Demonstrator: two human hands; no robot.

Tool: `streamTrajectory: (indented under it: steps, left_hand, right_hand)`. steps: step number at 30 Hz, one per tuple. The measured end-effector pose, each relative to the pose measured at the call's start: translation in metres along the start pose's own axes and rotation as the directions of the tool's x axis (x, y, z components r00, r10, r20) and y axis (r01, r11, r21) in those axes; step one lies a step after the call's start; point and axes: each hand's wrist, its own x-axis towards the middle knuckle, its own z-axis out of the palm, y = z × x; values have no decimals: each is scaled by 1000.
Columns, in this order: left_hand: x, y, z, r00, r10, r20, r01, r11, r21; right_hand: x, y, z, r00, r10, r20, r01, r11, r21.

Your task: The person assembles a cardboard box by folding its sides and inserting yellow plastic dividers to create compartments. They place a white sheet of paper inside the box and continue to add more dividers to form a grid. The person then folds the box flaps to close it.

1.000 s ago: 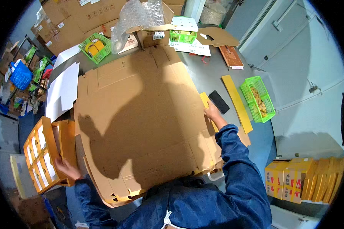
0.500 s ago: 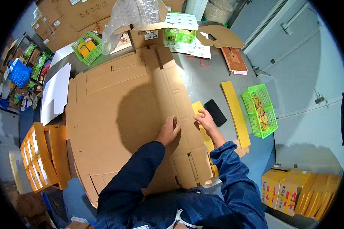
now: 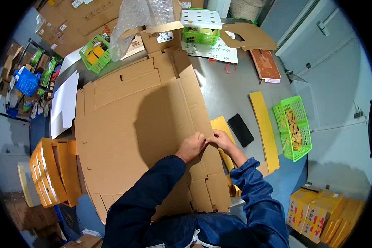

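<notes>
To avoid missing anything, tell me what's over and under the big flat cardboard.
Over the cardboard, near its right edge, are the left hand and right hand, fingertips close together. The grey table shows past its edge; whatever lies beneath its middle is covered.

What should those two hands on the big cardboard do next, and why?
Perhaps the left hand could hold steady while the right hand draws gently away. The hands meet fingertip to fingertip near the right edge of the flattened cardboard. Anything between them is too small to see, so a slow pull might show whether they share something.
</notes>
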Motion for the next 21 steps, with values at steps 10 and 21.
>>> streamTrajectory:
  steps: [10, 21]
  left_hand:
    - [-13, -18, 10, 993, -118, 21, 119, 940, -320]
    - [67, -77, 9, 866, -463, -189, 342, 825, -451]
  right_hand:
    - [112, -20, -6, 986, -142, -91, 153, 980, 125]
    - [117, -42, 9, 995, -16, -94, 38, 971, 236]
